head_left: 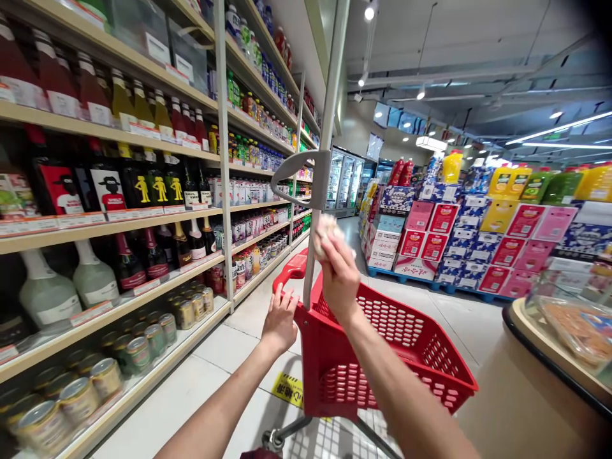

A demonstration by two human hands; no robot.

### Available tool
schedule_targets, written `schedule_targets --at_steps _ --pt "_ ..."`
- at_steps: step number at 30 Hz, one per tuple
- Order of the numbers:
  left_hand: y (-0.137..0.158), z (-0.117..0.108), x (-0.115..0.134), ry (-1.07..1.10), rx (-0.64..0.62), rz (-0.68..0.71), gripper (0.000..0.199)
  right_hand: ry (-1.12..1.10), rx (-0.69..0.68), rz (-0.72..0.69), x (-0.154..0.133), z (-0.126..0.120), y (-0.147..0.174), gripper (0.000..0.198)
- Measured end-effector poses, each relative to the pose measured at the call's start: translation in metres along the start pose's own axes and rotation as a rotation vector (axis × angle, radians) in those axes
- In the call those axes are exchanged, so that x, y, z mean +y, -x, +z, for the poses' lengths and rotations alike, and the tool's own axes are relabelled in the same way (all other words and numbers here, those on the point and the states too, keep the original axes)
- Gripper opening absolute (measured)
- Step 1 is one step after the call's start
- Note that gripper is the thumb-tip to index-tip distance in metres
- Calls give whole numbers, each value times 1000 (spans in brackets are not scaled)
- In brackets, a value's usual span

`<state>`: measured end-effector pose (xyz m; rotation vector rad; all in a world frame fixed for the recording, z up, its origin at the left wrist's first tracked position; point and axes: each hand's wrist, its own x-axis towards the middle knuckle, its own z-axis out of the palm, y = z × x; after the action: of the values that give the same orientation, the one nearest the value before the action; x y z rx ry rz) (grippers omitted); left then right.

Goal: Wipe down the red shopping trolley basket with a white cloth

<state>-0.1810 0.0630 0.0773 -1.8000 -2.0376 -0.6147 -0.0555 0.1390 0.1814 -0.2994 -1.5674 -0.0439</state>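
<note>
A red shopping cart [335, 363] with a perforated basket stands in front of me on the tiled floor. From its near end rises a metal pole [333, 95] with a grey looped grip [321, 182] on it. My right hand [340, 274] is closed around a crumpled, whitish cloth [324, 231], blurred, held against the pole just below the grey grip. Lower and to the left, my left hand [281, 320] grips the cart by its red handle [291, 271], fingers over the edge; their tips are partly hidden.
Shelves [109, 226] of bottles and cans line the left side. Stacked drink cartons [430, 233] stand on blue pallets [411, 278] at the right. A rounded counter [521, 382] with packaged food is close on my right. A yellow floor sticker [288, 387] lies under the cart.
</note>
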Motion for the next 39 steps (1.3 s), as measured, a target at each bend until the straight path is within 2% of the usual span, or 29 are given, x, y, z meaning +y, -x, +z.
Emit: schedule_targets --at_steps 2,3,6,9,11,15,17,19,22,27,29,33,39 --pt "1 0 0 14 2 16 64 115 -158 -228 6 4 -27 39" --pt "2 0 0 21 -3 31 64 172 -278 -343 11 4 -27 40" --pt "6 -1 0 36 -24 83 63 290 -581 -618 27 0 14 38" --pt "8 -1 1 50 -38 84 64 344 -645 -708 35 -5 49 35" --pt "8 -1 4 65 -44 72 65 376 -604 -670 34 -3 38 37" --pt "8 0 7 68 -43 84 66 424 -492 -495 29 2 -6 41" --pt "8 0 7 58 -42 96 66 376 -553 -530 31 -2 4 39" --pt "10 0 7 49 -37 111 65 312 -654 -612 34 -10 34 38" --pt "12 -1 7 43 -22 130 64 287 -697 -627 37 -17 63 36" --pt "11 -3 8 23 -9 139 69 356 -582 -488 34 -12 26 42" --pt "11 -2 5 8 -10 144 69 372 -563 -509 34 -12 25 42" --pt "14 3 -2 -25 0 208 72 347 -619 -601 35 -16 43 42" --pt "16 9 -7 -41 36 236 83 401 -538 -488 32 -11 11 45"
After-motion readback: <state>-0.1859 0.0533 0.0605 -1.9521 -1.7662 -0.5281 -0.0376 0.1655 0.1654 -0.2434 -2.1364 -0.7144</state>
